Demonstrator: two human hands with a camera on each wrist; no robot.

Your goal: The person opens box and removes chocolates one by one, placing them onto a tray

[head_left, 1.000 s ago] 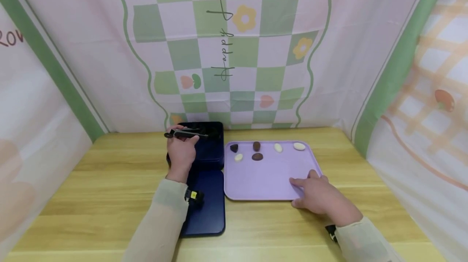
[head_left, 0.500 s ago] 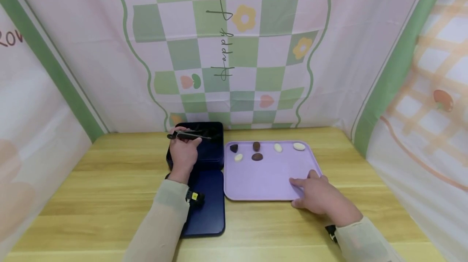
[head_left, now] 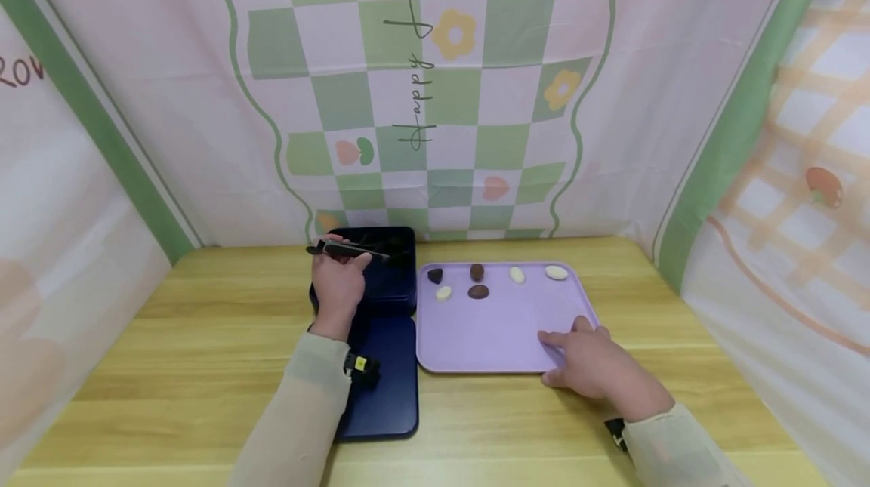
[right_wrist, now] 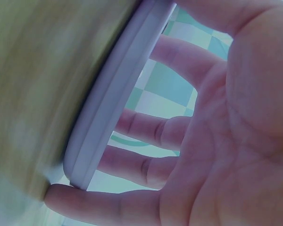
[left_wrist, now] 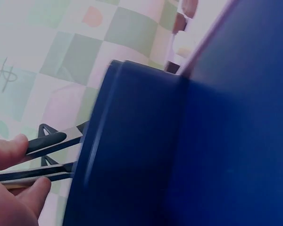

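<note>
My left hand (head_left: 337,283) holds black-handled tongs (head_left: 347,249) over the dark blue box (head_left: 390,287) at the back left. In the left wrist view, thumb and fingers pinch the two separated arms of the tongs (left_wrist: 47,141), whose tips are hidden behind the box wall (left_wrist: 127,136). Fingers of my right hand (head_left: 591,362) lie straight over the front right corner of the lavender tray (head_left: 485,336). The right wrist view has them across the tray's rim (right_wrist: 118,94), one fingertip at the table beside its corner.
Several small oval or rounded pieces, dark brown like this one (head_left: 479,291) and cream like this one (head_left: 556,272), lie along the tray's back. A flat dark blue lid (head_left: 384,396) lies in front of the box. Printed fabric (head_left: 448,109) walls the wooden table (head_left: 204,366).
The left hand and tongs shifted slightly right over the box, then back left. The right hand, tray and pieces stayed where they were.
</note>
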